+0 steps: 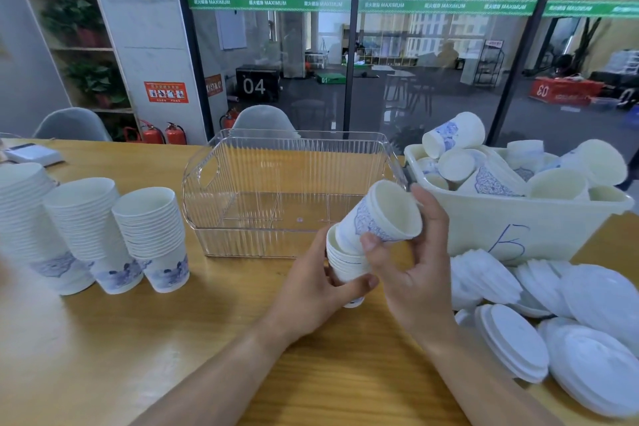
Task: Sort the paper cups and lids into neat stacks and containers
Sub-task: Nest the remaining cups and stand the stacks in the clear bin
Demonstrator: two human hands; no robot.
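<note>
The left hand (313, 290) curled round a short stack of cups (344, 261), thumb across its front, held just above the bench (145, 339). The right hand (413, 266) pinched a single tilted cup (383, 213) between thumb and fingers, its base entering the stack's top, its mouth turned up and right. Both forearms reached in from the lower edge, converging. Behind the hands stood a clear ribbed container (294, 166). To the right, a cream bin (518, 225) held loose cups, with white lids (570, 322) heaped before it. At left stood three tall cup stacks (86, 228).
</note>
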